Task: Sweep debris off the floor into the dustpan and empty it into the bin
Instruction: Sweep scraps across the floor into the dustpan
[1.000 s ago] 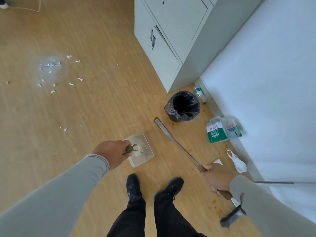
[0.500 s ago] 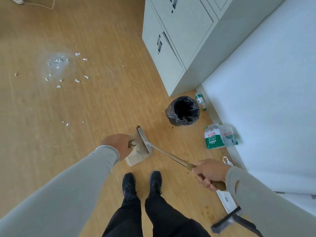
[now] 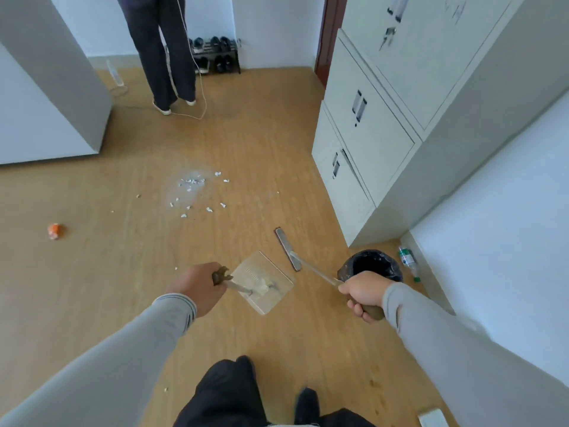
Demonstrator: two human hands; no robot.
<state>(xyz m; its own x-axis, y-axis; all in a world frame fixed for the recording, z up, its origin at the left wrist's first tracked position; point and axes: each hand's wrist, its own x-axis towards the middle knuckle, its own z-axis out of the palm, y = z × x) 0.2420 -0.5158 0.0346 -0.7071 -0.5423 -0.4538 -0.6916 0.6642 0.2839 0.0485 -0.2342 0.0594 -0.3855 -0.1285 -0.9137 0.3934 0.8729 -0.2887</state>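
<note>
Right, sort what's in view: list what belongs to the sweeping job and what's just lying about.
For the job:
- dustpan, held by the left hand
- broom, held by the right hand
- white debris on the floor
- bin

Lying about:
- plastic bottle by the wall
- orange scrap
- shoe rack

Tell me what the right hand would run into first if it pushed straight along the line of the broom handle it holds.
The right hand points up-left along the broom. Past the broom head lies bare floor, then probably the white debris, though depth is hard to judge. The dustpan sits just left of that line.
</note>
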